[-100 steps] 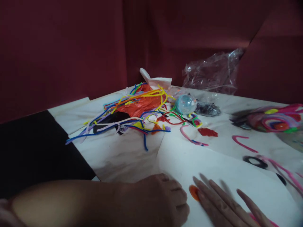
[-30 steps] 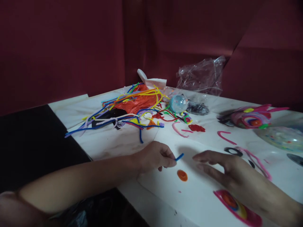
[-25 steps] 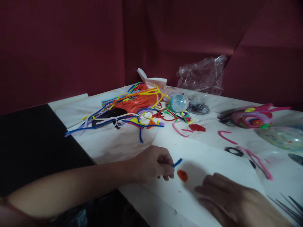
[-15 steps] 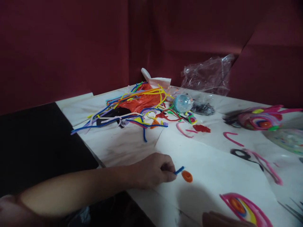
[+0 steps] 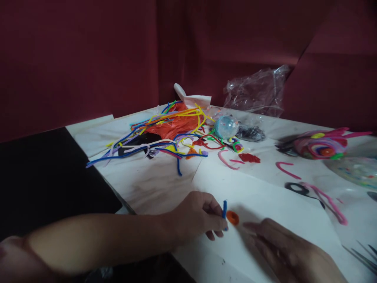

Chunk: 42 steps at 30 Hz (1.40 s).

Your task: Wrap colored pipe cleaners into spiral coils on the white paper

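Note:
A short blue pipe cleaner piece [image 5: 224, 209] stands nearly upright between the thumb and fingers of my left hand [image 5: 203, 216], over the white paper [image 5: 282, 204]. Just right of it lies an orange coiled ring [image 5: 232, 217] with a small hole in the middle. My right hand [image 5: 282, 247] reaches in from the lower right, its fingers stretched toward the orange coil and slightly blurred. Nothing shows in that hand, and the fingertips appear apart from the coil.
Behind the hands lies a heap of coloured pipe cleaners [image 5: 165, 133]. A clear ball [image 5: 226, 126] and a plastic bag [image 5: 256, 92] are at the back. At right sit a pink fish-like figure [image 5: 321, 144], a black ring [image 5: 297, 188] and pink strips [image 5: 330, 206].
My left hand has turned the blue pipe cleaner from slanted to nearly upright. My right hand has come up from the bottom edge toward the orange coil, covering where the pink eye shape was visible.

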Motion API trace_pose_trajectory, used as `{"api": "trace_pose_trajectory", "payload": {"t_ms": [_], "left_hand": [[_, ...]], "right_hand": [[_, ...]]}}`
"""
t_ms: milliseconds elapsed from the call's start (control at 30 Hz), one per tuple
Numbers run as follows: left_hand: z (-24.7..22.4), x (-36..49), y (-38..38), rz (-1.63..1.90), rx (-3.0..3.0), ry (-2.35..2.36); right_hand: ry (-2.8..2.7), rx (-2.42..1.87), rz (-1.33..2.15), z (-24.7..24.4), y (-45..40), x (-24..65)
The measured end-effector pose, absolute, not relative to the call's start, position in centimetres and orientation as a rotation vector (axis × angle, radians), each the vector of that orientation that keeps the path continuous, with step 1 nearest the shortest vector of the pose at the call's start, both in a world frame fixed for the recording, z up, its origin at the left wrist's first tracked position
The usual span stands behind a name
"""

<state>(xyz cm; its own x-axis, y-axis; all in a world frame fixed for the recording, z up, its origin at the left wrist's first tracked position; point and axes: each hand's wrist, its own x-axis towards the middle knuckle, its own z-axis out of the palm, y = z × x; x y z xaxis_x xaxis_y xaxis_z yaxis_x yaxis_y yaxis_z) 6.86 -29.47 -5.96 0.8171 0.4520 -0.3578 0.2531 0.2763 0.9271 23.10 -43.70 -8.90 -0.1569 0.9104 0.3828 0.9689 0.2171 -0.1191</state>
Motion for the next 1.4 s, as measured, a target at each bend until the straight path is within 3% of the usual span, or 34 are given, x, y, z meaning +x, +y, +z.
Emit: {"api": "trace_pose_trajectory", "payload": {"t_ms": [333,633,733,967,1200,1400], "left_hand": [[-6.5,6.8,-28.7,0.182,1.361,0.630],[-6.6,6.7,-28.5,0.204,1.346,0.611],[-6.3,6.7,-28.6,0.215,1.353,0.607],[-6.0,7.5,-29.9,0.292,1.272,0.622],[-5.5,7.9,-29.6,0.304,1.270,0.458],[-5.3,8.6,-28.8,0.316,1.342,0.492]], "right_hand": [[-2.282,-1.719,-0.581,-8.8,-41.8,22.6],[-2.198,-1.674,-0.481,-7.0,-42.3,23.4],[-2.066,-1.674,-0.311,-6.3,-42.4,23.7],[-1.567,-1.595,0.778,-5.9,-40.5,22.1],[-1.396,-1.558,1.007,-5.2,-38.7,21.7],[-1.388,-1.603,1.000,-4.8,-38.4,23.2]]}}
